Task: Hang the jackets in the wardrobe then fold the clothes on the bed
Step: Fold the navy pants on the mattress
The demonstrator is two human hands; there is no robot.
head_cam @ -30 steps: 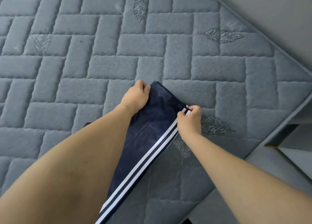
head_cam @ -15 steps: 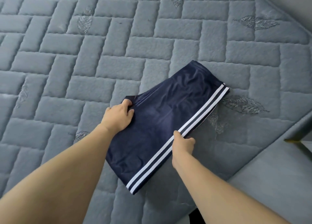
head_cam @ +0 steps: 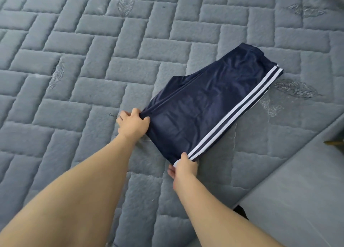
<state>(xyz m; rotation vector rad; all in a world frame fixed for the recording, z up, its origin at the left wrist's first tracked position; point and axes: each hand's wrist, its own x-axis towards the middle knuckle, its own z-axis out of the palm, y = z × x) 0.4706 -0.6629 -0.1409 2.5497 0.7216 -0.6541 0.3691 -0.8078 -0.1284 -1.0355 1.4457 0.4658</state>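
Note:
Navy blue shorts (head_cam: 202, 107) with two white side stripes lie flat and folded in half on the grey quilted bed (head_cam: 78, 64). My left hand (head_cam: 133, 123) grips the near left corner of the shorts, fingers curled into the cloth. My right hand (head_cam: 183, 167) pinches the near right corner at the end of the white stripes. The far end of the shorts rests on the bed, untouched.
The bed's right edge (head_cam: 290, 181) runs diagonally from upper right to lower middle, with a grey side panel below it. A small dark object (head_cam: 241, 212) shows by my right forearm. A wooden piece (head_cam: 335, 142) peeks in at the right.
Both hands slid back along the shorts from the far end to the near corners. The shorts now lie spread flat on the bed.

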